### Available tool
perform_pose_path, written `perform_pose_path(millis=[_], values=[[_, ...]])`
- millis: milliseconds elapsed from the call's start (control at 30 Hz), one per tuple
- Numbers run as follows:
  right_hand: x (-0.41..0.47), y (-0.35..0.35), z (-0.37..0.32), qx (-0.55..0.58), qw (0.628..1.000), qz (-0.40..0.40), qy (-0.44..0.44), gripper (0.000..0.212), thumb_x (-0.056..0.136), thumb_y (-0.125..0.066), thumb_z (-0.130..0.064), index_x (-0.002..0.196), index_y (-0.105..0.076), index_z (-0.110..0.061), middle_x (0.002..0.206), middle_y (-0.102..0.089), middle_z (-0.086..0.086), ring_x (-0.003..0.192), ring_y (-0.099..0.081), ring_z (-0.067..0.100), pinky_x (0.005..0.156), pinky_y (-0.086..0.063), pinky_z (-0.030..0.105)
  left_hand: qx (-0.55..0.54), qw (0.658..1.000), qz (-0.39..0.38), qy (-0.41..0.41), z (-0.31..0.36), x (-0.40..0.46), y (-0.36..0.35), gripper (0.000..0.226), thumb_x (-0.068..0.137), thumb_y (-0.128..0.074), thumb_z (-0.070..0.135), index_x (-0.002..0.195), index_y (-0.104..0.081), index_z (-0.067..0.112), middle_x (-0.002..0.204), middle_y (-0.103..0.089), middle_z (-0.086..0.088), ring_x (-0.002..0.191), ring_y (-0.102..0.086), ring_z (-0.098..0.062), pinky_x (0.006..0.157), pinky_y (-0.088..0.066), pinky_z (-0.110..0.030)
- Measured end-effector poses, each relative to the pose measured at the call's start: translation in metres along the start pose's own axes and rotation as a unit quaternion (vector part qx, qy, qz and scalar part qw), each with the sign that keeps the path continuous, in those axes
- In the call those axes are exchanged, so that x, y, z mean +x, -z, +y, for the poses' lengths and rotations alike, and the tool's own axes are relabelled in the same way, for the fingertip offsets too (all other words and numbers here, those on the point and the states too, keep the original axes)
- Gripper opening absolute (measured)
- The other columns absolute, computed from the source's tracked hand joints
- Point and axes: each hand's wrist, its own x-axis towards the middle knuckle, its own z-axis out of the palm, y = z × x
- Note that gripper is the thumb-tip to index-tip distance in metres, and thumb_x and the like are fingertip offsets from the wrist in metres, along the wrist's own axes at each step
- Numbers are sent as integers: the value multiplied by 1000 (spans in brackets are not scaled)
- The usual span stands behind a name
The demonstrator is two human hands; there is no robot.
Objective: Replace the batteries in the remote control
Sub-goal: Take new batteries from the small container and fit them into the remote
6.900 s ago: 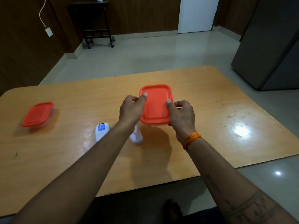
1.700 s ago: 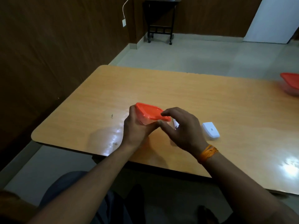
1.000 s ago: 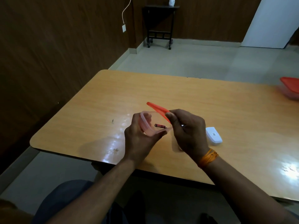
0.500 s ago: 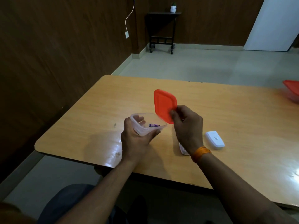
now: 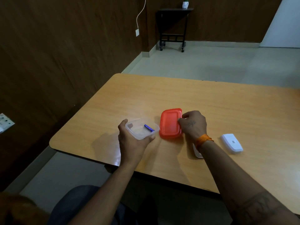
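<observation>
Your left hand [image 5: 133, 137] is wrapped around the clear container [image 5: 142, 129], held just above the table [image 5: 227, 103] near its front edge. One blue battery [image 5: 149, 127] lies loose inside it, and I see only that one. Your right hand [image 5: 193, 125] has fingers curled on the right edge of the orange lid [image 5: 170, 124], which lies flat on the table just right of the container. The hands are apart, the lid between them.

The white remote [image 5: 232, 143] sits on the table to the right of your right wrist, untouched. A small pale piece [image 5: 197, 152] peeks out from under that wrist; probably the battery cover, but it's mostly hidden, so can't say for sure.

Progress: container is open, lid off and set down. If that piece is the cover, the remote is already opened too. Still left: take the battery out of the container, seat it in the remote, close the cover. Can't tell from here whether the remote's bay holds anything. Roughly midway, no battery fitted yet as far as visible.
</observation>
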Motion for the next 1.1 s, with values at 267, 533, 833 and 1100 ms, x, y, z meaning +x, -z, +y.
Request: perform_pose_path(millis=[267,533,833,1100], values=[[-12,-8,-5,-52,998,-2,25,35,77,-66,-7,107,-71,13,105,-72,32,101,-67,48,84,-58,55,77,997,-9,-5,1,-5,9,115,56,-100,28,149,-33,25,143,-47,-1,133,-39,-25,107,-44,-46],[-22,-11,-6,-129,984,0,126,28,85,-64,-17,107,-72,-1,100,-74,16,96,-66,38,78,-55,41,195,976,-90,34,10,1,29,117,64,-94,43,158,-29,20,156,-33,-7,145,-27,-29,114,-33,-40],[-50,-25,-16,-125,949,-19,288,29,90,-73,-36,113,-73,-19,107,-70,5,97,-65,26,78,-47,34,210,938,-266,74,26,38,78,128,59,-97,51,160,-30,13,167,-29,-5,152,-30,-24,113,-36,-37],[-40,-60,-52,-277,904,-82,314,28,92,-65,-47,109,-76,-27,112,-62,4,104,-57,27,78,-42,36,435,835,-335,32,8,43,82,150,56,-88,69,166,-2,16,175,6,-7,161,3,-30,129,-12,-51]])
